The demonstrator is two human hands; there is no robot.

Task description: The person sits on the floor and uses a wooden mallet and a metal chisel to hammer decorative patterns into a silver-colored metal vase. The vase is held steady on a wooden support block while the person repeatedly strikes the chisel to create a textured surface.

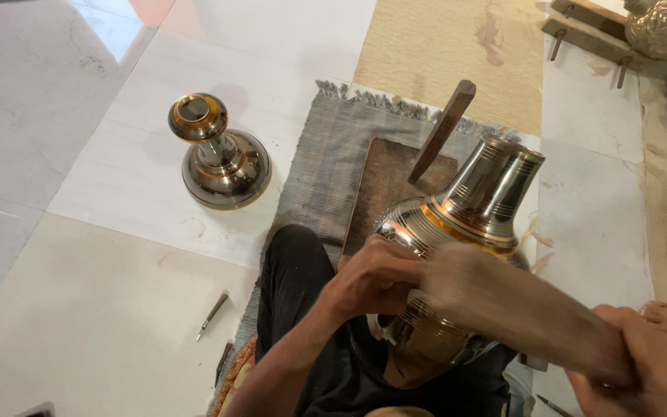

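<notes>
A large polished metal vase [479,202] with copper-coloured bands and engraved rings lies tilted across my lap, neck pointing up and to the right. My left hand [376,279] rests on its rounded body and steadies it. My right hand [642,369], at the lower right, is closed around a thick wooden mallet or club [503,303], which is blurred and lies over the vase's body. Whether the club touches the metal I cannot tell.
A second, smaller metal vessel [221,157] stands on the pale floor tiles to the left. A dark wooden stake [442,130] rises from a wooden board [390,189] on a grey fringed mat [326,166]. A small chisel [212,314] lies by my knee. Wooden blocks [583,32] lie top right.
</notes>
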